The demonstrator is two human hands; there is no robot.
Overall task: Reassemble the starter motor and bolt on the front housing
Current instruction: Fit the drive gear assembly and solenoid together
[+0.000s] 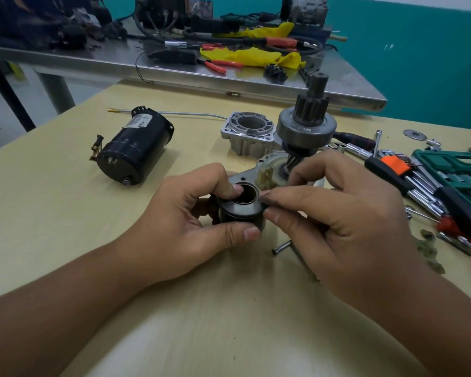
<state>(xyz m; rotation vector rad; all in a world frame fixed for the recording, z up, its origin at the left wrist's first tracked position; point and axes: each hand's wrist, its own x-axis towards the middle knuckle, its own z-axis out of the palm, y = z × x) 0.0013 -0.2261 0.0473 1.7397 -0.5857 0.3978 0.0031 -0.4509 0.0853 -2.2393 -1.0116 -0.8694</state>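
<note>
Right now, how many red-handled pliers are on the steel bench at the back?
2, both on the steel bench: one pair of pliers beside the yellow cloth, another farther back among cables. Clutter may hide others.

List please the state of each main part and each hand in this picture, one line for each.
Left hand: grips the dark cylindrical part.
Right hand: pinches that part's rim.
Dark cylindrical part: held over the table, open end up.
Black motor body: lying on its side, untouched.
Silver front housing: off, standing alone.
Pinion gear assembly: upright on its plate.
</note>
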